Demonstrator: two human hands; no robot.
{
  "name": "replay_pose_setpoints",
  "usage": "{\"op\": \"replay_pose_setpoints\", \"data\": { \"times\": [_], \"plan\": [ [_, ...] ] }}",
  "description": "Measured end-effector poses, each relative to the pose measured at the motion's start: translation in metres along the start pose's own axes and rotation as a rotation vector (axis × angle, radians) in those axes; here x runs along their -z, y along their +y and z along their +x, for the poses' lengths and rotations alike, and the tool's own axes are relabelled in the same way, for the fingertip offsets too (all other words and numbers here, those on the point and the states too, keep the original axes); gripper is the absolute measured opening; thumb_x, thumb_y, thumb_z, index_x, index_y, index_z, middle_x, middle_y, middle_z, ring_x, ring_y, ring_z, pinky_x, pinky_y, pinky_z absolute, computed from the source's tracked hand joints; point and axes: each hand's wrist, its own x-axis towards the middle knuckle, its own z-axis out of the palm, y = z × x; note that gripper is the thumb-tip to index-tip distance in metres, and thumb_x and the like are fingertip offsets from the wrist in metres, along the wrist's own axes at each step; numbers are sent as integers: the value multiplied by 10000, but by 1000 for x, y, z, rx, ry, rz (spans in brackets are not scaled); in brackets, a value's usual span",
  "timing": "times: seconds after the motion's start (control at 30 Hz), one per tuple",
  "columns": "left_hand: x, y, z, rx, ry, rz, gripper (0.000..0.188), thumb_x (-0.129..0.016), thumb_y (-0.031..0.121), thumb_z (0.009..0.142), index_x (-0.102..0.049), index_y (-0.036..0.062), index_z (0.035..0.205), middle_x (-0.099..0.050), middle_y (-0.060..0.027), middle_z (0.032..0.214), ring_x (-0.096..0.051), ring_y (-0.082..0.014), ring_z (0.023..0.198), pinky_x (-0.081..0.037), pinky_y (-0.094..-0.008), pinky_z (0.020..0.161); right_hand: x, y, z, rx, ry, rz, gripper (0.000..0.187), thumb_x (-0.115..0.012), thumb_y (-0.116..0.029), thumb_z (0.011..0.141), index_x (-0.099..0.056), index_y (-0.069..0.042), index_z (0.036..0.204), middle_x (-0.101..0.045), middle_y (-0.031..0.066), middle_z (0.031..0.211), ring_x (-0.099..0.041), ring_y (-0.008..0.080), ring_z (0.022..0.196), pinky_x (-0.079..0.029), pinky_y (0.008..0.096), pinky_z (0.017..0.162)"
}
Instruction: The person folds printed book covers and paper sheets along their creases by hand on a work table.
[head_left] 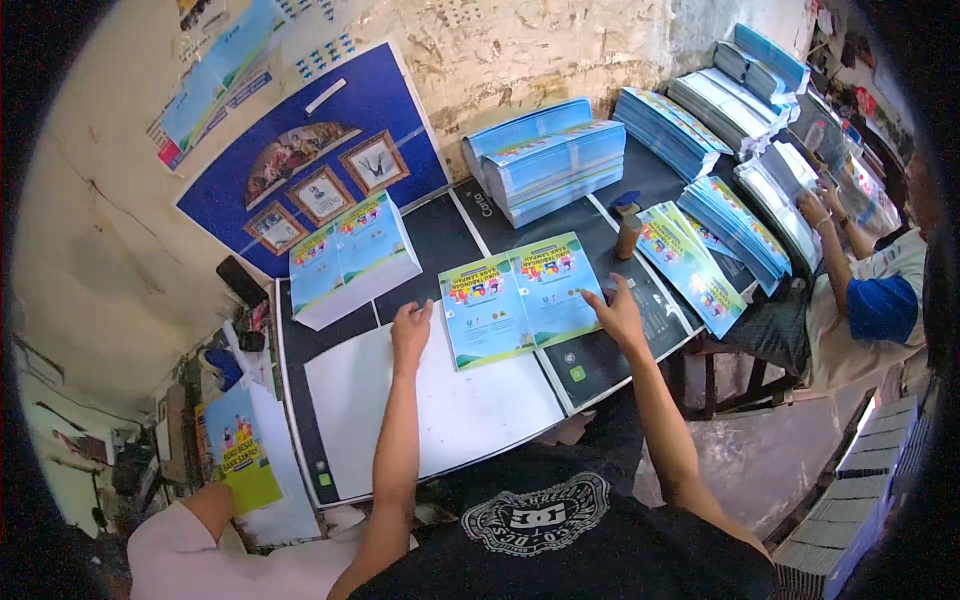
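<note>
A stack of blue-and-green printed covers (520,300), showing two panels side by side, lies on a white sheet (430,400) and the dark table top in front of me. My left hand (411,333) hovers just off its left edge, fingers loosely bent and apart, holding nothing visible. At the right edge is my right hand (620,316), thumb and forefinger spread; the thumb reaches the edge, and I cannot tell whether it touches. Behind and to the left stands a thick stack of the same covers (352,262).
Tall cover bundles (545,165) stand against the wall, with more stacks (670,130) to their right. A small brown bottle with a dark cap (627,236) stands near fanned covers (690,265). At far right another person's hands (815,208) touch a paper stack. Bundles (850,500) sit low right.
</note>
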Motion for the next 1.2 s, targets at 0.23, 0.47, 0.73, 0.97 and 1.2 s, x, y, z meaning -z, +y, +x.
{"op": "replay_pose_setpoints", "data": {
  "times": [0.23, 0.47, 0.73, 0.97, 1.2],
  "plan": [
    [-23, 50, -47, 231, -117, -221, 797, -742, 445, 807, -457, -79, 1335, -712, -188, 1038, -668, -285, 1041, -493, -364, 928, -1, 5, 33, -60, 22, 34, 940, -770, -514, 750, -393, 75, 1378, -609, 281, 1161, -647, 295, 977, -513, 363, 830],
    [-35, 31, -41, 209, -42, -173, 850, -763, 512, 743, -489, -67, 1301, -637, -258, 1178, -603, -345, 1151, -468, -406, 980, 14, -12, 41, -186, -501, 439, 542, -674, -445, 856, -666, 37, 1105, -674, 97, 868, -607, 170, 573, -496, 303, 498],
    [2, 45, -60, 195, -83, -143, 790, -754, 476, 763, -493, -59, 1282, -639, -261, 1155, -600, -370, 1134, -483, -427, 955, -20, 43, 3, -114, -438, 501, 334, -684, -210, 875, -638, 58, 1070, -684, 110, 954, -650, 180, 768, -520, 327, 697],
    [-19, 99, -125, -389, -35, 9, 696, -715, 410, 833, -451, -17, 1316, -568, -250, 1208, -545, -408, 1123, -461, -491, 938, -10, 57, -68, 66, -253, 506, 306, -678, -207, 898, -647, 52, 1057, -673, 72, 946, -583, 129, 819, -474, 305, 737],
    [4, 198, -237, -580, -372, 161, 896, -507, 692, 861, -432, -53, 1355, -404, -360, 1345, -495, -506, 1144, -453, -612, 887, -22, 54, -120, -250, -459, 1168, 931, -341, -736, 910, -460, 77, 1349, -621, 150, 1197, -616, 249, 1003, -495, 396, 890]
  ]
}}
